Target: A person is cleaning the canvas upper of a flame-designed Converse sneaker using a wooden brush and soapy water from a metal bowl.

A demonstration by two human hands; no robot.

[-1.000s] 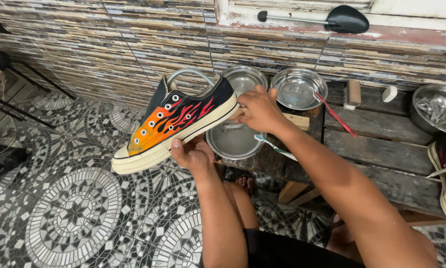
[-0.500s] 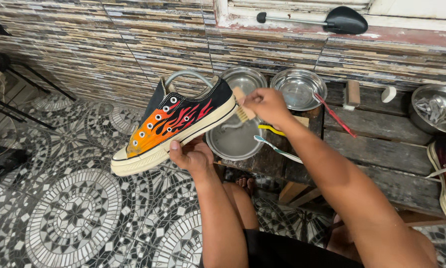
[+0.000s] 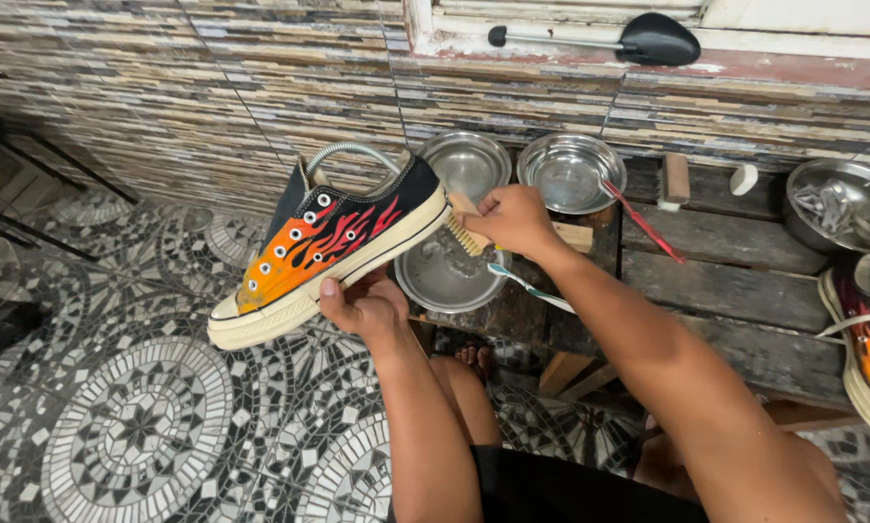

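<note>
Over bowl [image 3: 444, 281]: left hand [image 3: 365, 308] grips sneaker [image 3: 333, 244]; right hand [image 3: 514, 219] clasps brush [image 3: 466, 232].

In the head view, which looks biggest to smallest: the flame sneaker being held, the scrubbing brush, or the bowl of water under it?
1. Flame sneaker, clearly largest, though nearest the camera.
2. Bowl of water.
3. Scrubbing brush, mostly hidden in the right hand, so its size is unsure.

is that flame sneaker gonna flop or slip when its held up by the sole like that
The flame sneaker probably stays stiff: its thick rubber sole spans past the left hand unbent. The laceless canvas upper likely gives under the brush. It may be slippery if wet, though wetness isn't clear.
</note>
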